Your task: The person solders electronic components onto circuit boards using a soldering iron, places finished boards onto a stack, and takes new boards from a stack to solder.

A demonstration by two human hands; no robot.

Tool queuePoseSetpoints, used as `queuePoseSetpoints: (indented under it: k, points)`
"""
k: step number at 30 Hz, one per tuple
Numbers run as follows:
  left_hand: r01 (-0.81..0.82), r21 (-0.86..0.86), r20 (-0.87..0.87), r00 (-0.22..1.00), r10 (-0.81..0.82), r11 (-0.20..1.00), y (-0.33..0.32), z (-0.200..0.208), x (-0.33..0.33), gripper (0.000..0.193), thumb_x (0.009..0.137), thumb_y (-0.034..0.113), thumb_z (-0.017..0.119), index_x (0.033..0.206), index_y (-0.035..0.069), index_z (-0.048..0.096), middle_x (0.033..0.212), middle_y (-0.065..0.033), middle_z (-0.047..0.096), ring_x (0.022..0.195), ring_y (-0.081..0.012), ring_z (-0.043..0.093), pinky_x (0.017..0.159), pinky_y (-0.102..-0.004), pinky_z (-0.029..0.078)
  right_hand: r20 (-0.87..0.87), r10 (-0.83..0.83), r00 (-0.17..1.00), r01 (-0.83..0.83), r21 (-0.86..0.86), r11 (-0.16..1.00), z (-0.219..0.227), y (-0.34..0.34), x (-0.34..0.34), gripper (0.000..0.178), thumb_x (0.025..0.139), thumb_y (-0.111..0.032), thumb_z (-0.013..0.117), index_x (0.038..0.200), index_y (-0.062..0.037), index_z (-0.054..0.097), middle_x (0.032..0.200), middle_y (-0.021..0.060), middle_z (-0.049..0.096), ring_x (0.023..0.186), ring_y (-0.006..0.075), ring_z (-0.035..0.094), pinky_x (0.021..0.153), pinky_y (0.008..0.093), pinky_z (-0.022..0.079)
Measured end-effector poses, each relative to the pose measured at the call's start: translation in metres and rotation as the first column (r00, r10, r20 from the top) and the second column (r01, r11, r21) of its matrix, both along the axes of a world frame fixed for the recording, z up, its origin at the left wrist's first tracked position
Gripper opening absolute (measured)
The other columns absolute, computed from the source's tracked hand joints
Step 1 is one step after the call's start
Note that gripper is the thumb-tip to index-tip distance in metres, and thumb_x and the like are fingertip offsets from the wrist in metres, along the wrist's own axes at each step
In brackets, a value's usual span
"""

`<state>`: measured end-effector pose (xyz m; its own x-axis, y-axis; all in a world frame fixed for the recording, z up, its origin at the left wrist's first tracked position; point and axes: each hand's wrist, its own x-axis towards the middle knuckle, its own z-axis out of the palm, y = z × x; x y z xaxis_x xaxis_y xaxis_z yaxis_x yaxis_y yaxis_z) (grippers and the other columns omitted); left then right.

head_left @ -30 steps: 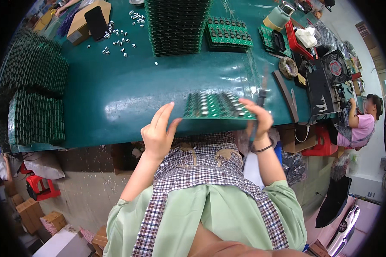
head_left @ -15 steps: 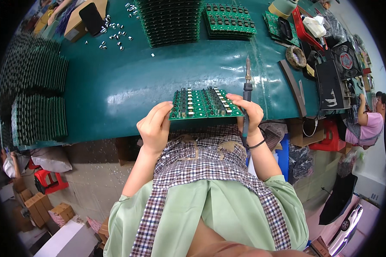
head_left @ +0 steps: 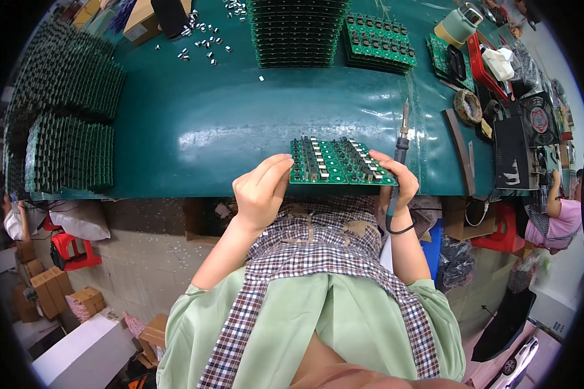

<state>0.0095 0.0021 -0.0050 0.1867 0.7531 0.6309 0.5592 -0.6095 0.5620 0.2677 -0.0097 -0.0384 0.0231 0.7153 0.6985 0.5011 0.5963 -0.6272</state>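
A green circuit board [head_left: 334, 170] with rows of black and white components is held level between my two hands at the table's front edge. My left hand [head_left: 263, 189] pinches its left edge between thumb and fingers. At the other end, my right hand [head_left: 399, 178] grips the board's right edge. That same hand also holds a soldering iron [head_left: 401, 150], tucked upright against the palm, its bare metal tip pointing away from me and its cord looping by the wrist.
Tall stacks of circuit boards [head_left: 71, 152] stand at the left, with another stack [head_left: 298, 35] at the back. Small loose components [head_left: 207, 44] lie near a phone [head_left: 170, 16]. A solder roll [head_left: 467, 107], a dark metal bar [head_left: 459, 149] and a black fan unit [head_left: 540, 120] sit at right.
The view has shifted, so the table's things appear farther right. Both hands still hold the board, and the soldering iron in my right hand leans slightly more to the right.
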Motion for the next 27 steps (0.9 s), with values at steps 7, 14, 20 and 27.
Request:
queuePoseSetpoints:
  k: [7,14,20,27]
  points:
    - [-0.01,-0.008,0.014,1.0,0.01,1.0,0.0,-0.0045,-0.0039,0.018,0.073,-0.003,0.069,0.089,0.002,0.066,0.091,-0.0118,0.069,0.071,-0.0257,0.068,0.059,-0.0298,0.054,0.048,-0.015,0.999,0.014,0.027,1.0,0.0037,-0.0004,-0.0055,0.012,0.082,0.005,0.06,0.09,-0.0021,0.057,0.093,0.0176,0.07,0.083,0.0268,0.071,0.07,0.0295,0.056]
    - [0.007,-0.004,-0.002,1.0,-0.007,1.0,-0.0048,-0.008,-0.0052,0.015,0.075,-0.003,0.068,0.089,0.002,0.066,0.092,-0.0117,0.069,0.073,-0.0256,0.069,0.061,-0.0295,0.054,0.034,-0.004,0.999,0.003,0.009,1.0,-0.0034,-0.0053,-0.002,0.015,0.08,0.006,0.062,0.092,-0.0026,0.058,0.094,0.0155,0.071,0.085,0.0256,0.071,0.071,0.0291,0.056]
    - [-0.014,-0.048,0.039,0.999,0.016,0.999,-0.0037,-0.0083,-0.0029,0.015,0.076,-0.004,0.066,0.09,0.002,0.064,0.092,-0.0122,0.069,0.076,-0.0268,0.068,0.063,-0.0301,0.054,0.031,-0.024,0.999,0.024,0.004,1.0,0.0002,-0.0026,-0.0045,0.022,0.074,0.008,0.066,0.093,-0.0011,0.059,0.097,0.015,0.07,0.087,0.0256,0.07,0.073,0.0275,0.055]
    - [-0.028,-0.116,0.068,0.997,0.036,0.993,-0.0029,-0.0052,-0.0004,0.014,0.077,-0.006,0.065,0.089,0.001,0.064,0.092,-0.0133,0.069,0.081,-0.0276,0.069,0.067,-0.0315,0.055,0.009,-0.011,1.0,0.011,-0.003,1.0,-0.0028,-0.0014,-0.004,0.02,0.076,0.007,0.065,0.094,-0.0001,0.061,0.098,0.0156,0.07,0.088,0.0244,0.07,0.075,0.028,0.055]
